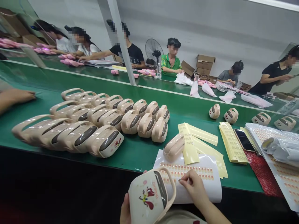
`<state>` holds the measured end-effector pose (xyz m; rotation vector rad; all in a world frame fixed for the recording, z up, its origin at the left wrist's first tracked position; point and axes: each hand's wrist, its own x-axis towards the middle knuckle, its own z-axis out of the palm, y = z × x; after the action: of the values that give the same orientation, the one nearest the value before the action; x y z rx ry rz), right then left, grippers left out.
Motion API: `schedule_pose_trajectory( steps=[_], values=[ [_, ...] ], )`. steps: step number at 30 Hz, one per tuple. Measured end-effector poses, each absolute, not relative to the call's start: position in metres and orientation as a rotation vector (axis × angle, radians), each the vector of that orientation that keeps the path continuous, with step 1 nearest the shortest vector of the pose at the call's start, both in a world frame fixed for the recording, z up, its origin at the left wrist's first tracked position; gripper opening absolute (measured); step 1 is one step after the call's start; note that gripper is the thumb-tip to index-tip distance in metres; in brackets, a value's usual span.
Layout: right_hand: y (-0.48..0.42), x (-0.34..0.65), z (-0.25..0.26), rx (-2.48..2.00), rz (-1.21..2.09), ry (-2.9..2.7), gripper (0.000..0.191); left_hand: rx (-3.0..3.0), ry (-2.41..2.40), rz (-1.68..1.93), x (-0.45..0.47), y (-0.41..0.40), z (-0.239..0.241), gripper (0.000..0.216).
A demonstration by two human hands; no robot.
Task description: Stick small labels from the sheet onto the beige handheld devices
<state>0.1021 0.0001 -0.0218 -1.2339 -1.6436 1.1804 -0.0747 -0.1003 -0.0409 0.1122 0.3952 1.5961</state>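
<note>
My left hand (125, 211) grips a beige plastic case (149, 196) with a handle and a red cartoon sticker, held at the bottom edge of the view. My right hand (192, 185) rests on a white sticker sheet (207, 179) with rows of small orange stickers, its fingers pinched together at the sheet's near rows. What the fingertips hold is too small to see. Another beige case (174, 146) lies on the far end of that sheet.
Several beige cases (93, 121) lie in rows on the green belt (140, 152) to the left. Yellow backing strips (203, 140), a phone (244, 139) and more sticker sheets (287, 174) lie to the right. Other people work across the belt; a person's hand (16, 96) rests at far left.
</note>
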Motion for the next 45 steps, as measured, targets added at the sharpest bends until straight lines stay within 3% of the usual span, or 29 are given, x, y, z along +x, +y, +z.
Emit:
schedule_pose_trajectory(
  steps=[3,8,20,45],
  values=[
    [-0.009,0.104,0.004,-1.172,1.467,-1.179,0.023,0.064,0.403,1.673,-0.061,-0.095,-0.036,0.032],
    [-0.038,0.091,0.01,-1.016,1.47,-0.855,0.035,-0.025,0.358,1.753,-0.035,-0.078,-0.023,0.031],
    [-0.046,0.083,-0.026,-1.029,1.443,-0.933,0.025,-0.088,0.422,1.782,-0.017,-0.071,-0.02,0.029],
    [-0.041,0.076,-0.006,-1.201,1.399,-0.938,0.035,0.028,0.375,1.787,-0.017,-0.069,-0.015,0.026]
  ],
)
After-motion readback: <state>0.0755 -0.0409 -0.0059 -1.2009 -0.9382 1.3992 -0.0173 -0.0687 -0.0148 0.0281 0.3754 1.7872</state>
